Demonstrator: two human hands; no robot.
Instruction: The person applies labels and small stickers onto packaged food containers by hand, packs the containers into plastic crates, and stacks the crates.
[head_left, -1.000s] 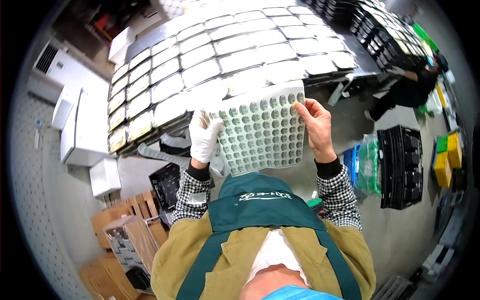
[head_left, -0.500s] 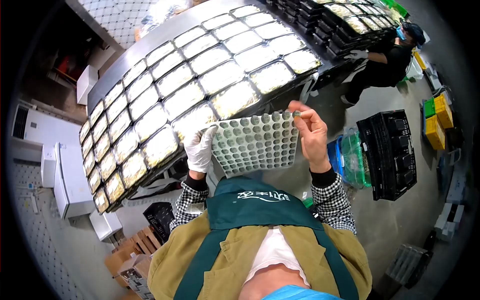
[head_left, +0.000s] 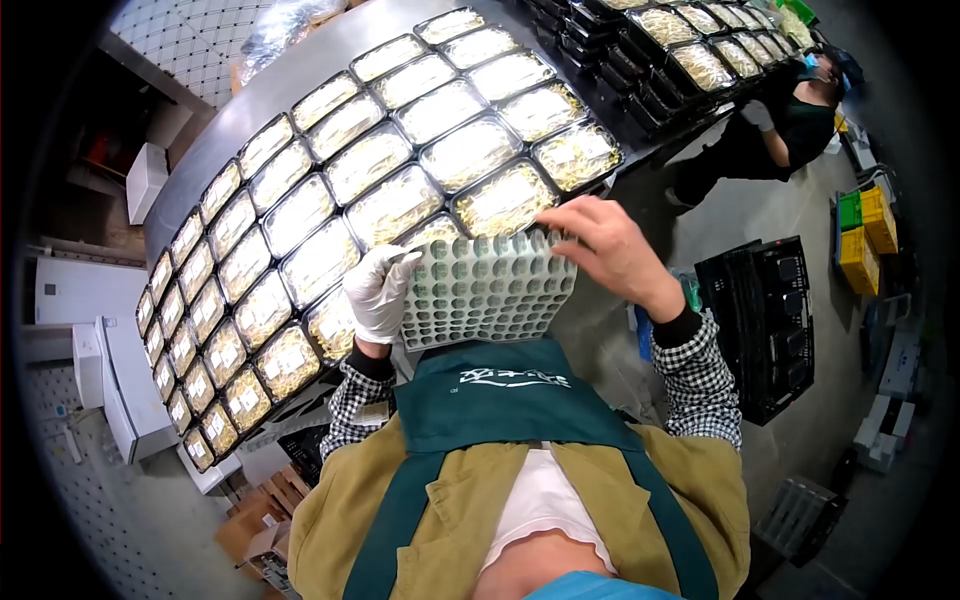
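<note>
A pale sheet of round stickers (head_left: 487,292) hangs above the dark green apron, its rows of dots facing up. My left hand (head_left: 380,295), in a white glove, is closed on the sheet's left edge. Bare and bent at the fingers, my right hand (head_left: 612,248) is at the top right corner of the sheet, thumb and fingertips closed about that edge. Whether a single sticker is between those fingertips cannot be made out. Just beyond the sheet, film-covered black trays (head_left: 505,200) of pale sprout-like strands stand in rows.
The metal table (head_left: 190,165) carries the tray rows. More filled trays (head_left: 700,65) top dark stacks at the far right, beside a co-worker (head_left: 790,130). Black crates (head_left: 765,320) stand on the floor to the right, with yellow crates (head_left: 862,250) further off.
My right hand has moved left and tilted over the sheet's corner, its fingers pointing more to the left. The sheet's right side bends more. The co-worker's gloved hand has shifted from the stack.
</note>
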